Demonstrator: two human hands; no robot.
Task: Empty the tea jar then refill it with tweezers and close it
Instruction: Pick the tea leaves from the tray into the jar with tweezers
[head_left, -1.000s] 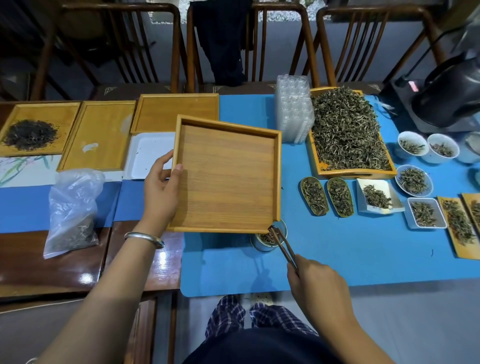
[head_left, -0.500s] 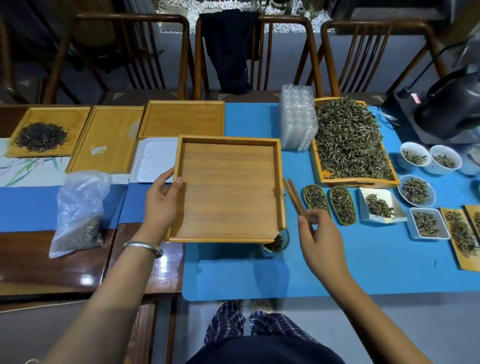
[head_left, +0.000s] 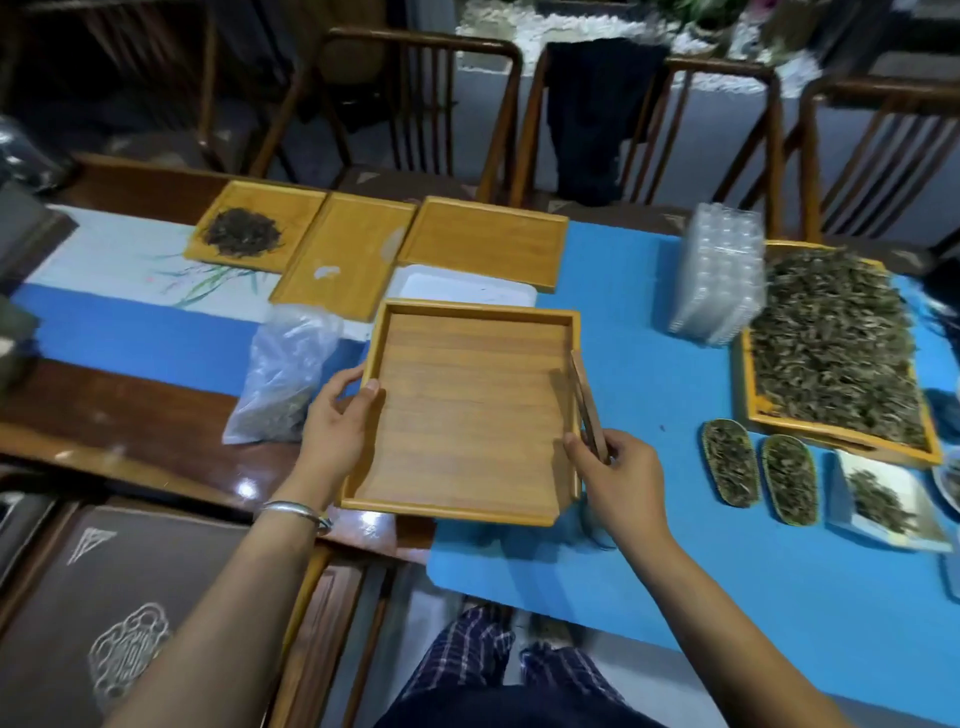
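Note:
An empty square wooden tray (head_left: 467, 410) is held just above the table edge, level with the blue mat (head_left: 675, 561). My left hand (head_left: 337, 426) grips its left rim, thumb inside. My right hand (head_left: 623, 478) is at the tray's right rim and holds wooden tweezers (head_left: 584, 395), which point away from me along that rim. The tea jar (head_left: 595, 525) shows only as a faint glassy edge under the tray's near right corner, behind my right wrist; its contents and lid are hidden.
A large tray heaped with green tea (head_left: 831, 353) stands at the right, clear plastic containers (head_left: 719, 280) stacked beside it. Oval dishes (head_left: 730, 462) and a white dish (head_left: 878, 499) hold tea. A plastic bag (head_left: 283, 379) lies left. Wooden trays (head_left: 483, 239) and chairs line the far side.
My right hand lifted the tweezers away from the jar and came up to the tray's right rim. The tray has come down flatter over the jar. My view has swung left.

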